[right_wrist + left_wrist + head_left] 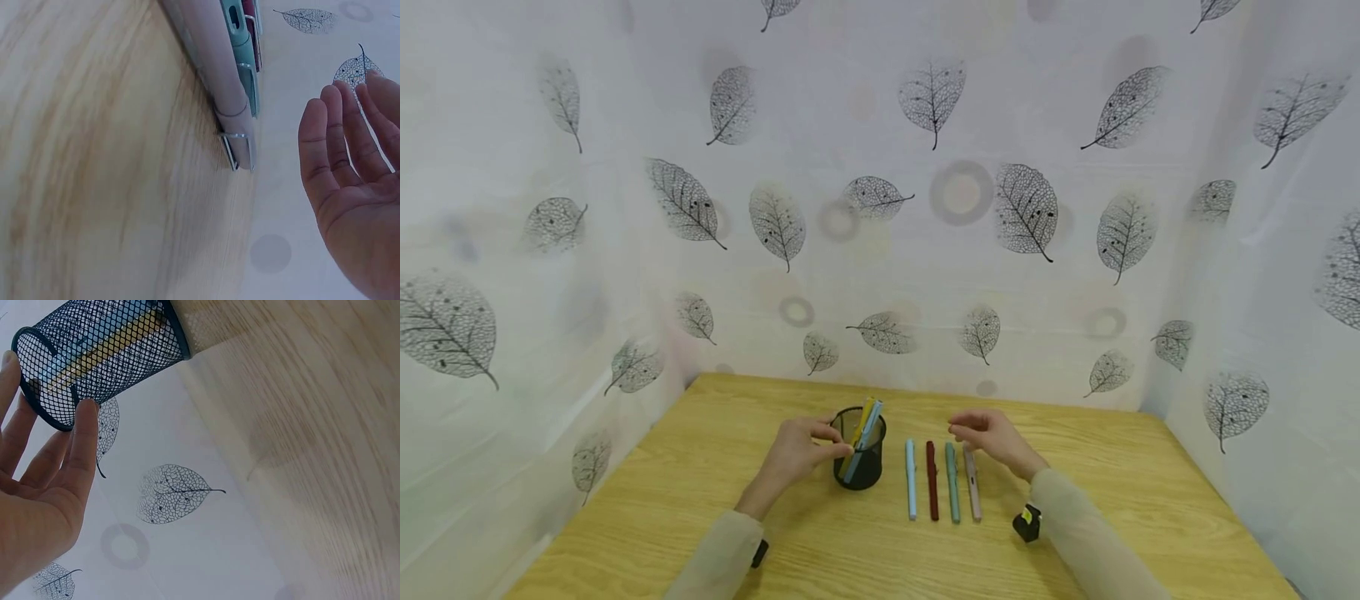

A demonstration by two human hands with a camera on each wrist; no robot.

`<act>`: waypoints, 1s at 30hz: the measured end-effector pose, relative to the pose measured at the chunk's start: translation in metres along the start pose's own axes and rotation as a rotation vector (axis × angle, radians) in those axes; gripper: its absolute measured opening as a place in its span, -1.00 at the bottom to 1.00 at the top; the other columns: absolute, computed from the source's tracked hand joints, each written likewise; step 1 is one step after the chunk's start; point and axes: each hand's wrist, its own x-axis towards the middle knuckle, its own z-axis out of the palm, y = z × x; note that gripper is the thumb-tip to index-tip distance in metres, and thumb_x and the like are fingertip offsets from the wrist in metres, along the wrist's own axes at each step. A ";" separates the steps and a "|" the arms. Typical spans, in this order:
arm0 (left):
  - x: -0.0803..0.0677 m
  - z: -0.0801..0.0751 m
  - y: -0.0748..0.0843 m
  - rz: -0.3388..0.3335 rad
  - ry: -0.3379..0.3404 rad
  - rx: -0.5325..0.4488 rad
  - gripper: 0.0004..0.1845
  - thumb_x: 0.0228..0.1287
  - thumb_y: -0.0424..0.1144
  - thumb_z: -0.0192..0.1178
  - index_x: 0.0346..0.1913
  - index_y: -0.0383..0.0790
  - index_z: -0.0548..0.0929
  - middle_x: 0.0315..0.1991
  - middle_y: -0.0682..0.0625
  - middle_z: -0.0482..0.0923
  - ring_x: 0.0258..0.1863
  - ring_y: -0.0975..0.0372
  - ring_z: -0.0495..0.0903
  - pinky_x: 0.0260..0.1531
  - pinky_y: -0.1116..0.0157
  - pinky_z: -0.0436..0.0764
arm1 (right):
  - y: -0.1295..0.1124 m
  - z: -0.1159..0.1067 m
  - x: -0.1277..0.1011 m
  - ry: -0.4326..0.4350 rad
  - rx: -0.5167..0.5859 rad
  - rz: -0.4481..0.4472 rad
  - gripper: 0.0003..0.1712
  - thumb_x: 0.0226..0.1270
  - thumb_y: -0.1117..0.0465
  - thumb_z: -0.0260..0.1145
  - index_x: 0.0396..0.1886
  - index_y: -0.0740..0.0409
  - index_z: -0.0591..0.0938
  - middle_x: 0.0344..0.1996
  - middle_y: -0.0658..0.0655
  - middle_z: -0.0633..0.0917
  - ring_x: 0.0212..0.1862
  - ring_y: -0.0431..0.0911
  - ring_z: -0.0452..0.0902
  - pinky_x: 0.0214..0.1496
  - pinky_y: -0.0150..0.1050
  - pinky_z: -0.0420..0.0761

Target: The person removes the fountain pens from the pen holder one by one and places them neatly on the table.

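Note:
A black mesh pen holder (859, 467) stands upright on the table, with a yellow pen (862, 422) and a blue pen (871, 427) leaning inside it. My left hand (801, 450) holds the holder by its left side near the rim, thumb at the front. To the right lie several pens side by side: light blue (912, 479), dark red (932, 481), green (952, 483) and pinkish-grey (973, 487). Over the far ends of the green and pinkish-grey pens hovers my right hand (992, 435), its fingers loosely bent and holding nothing. Metal clips show on the pens in the right wrist view.
The wooden table (820, 550) ends at a pale curtain (925, 250) with a leaf print, which hangs behind it and along both sides. A black wrist device (1027, 523) sits at the right sleeve (1082, 533).

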 end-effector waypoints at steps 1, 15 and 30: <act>0.000 0.000 0.000 -0.001 0.000 -0.003 -0.86 0.04 -0.04 0.47 -0.54 0.10 0.73 0.24 -0.21 0.54 -0.07 -0.03 0.72 -0.74 0.42 0.24 | -0.001 0.001 0.000 0.008 0.011 0.007 -0.43 0.42 0.00 0.27 0.21 0.34 0.55 0.09 0.36 0.64 0.05 0.10 0.63 0.00 -0.01 0.66; 0.000 0.000 0.001 0.010 0.011 -0.009 -0.88 0.03 -0.07 0.48 -0.54 0.10 0.74 0.23 -0.21 0.55 0.06 -0.06 0.66 -0.75 0.42 0.25 | -0.011 0.023 0.017 0.061 0.165 -0.010 -0.47 0.36 -0.05 0.32 0.14 0.24 0.61 0.01 0.36 0.68 -0.05 0.07 0.65 -0.03 -0.01 0.67; 0.000 0.001 -0.002 0.036 0.015 0.013 -0.87 0.03 -0.04 0.48 -0.54 0.11 0.74 0.22 -0.23 0.55 0.01 -0.07 0.68 -0.74 0.43 0.25 | -0.021 0.054 0.023 0.028 0.176 -0.107 -0.57 0.41 0.07 0.29 0.10 0.28 0.64 -0.13 0.27 0.73 -0.19 -0.08 0.66 -0.12 0.04 0.68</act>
